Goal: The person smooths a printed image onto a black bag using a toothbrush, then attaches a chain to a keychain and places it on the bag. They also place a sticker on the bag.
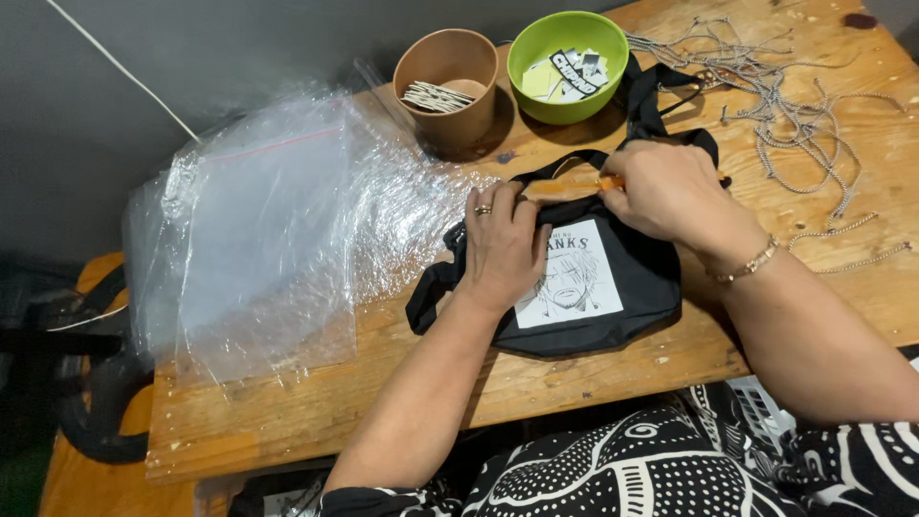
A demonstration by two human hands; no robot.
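Observation:
A small black fabric bag (627, 287) with a white printed panel showing a drawn face lies on the wooden table (316, 402). My left hand (500, 244), a ring on one finger, presses flat on the bag's upper left part. My right hand (665, 191) grips the bag's top edge, fingers closed around a thin orange stick-like thing (605, 181) that pokes out to the left. The bag's black straps (649, 96) trail up toward the bowls.
A stack of clear plastic bags (273, 225) lies at the left. Behind stand a brown paper cup (446, 81) holding thin metal pieces and a green bowl (567, 62) of printed tags. Several metal chains (785, 105) lie at the right.

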